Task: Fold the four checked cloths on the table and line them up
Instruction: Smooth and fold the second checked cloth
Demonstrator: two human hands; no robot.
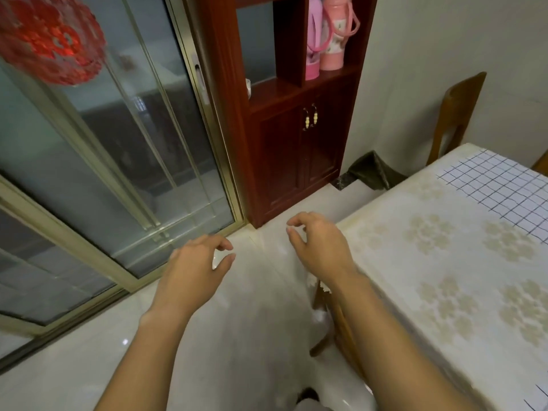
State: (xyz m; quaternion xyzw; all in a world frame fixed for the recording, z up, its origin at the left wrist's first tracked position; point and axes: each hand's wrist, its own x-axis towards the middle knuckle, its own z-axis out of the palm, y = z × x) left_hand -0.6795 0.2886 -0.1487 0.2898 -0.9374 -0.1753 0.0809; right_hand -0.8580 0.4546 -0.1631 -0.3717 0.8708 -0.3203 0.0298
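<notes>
One white cloth with dark checks lies flat at the far right of the table, cut off by the frame edge. A corner of another checked cloth peeks in at the bottom right. My left hand hovers over the floor, left of the table, fingers loosely curled and holding nothing. My right hand hangs by the table's near left corner, also loosely curled and empty. Neither hand touches a cloth.
The table carries a cream flowered cover. A wooden chair is tucked under its left edge and another chair stands behind it. A dark red cabinet and sliding glass doors stand ahead. A bin sits by the wall.
</notes>
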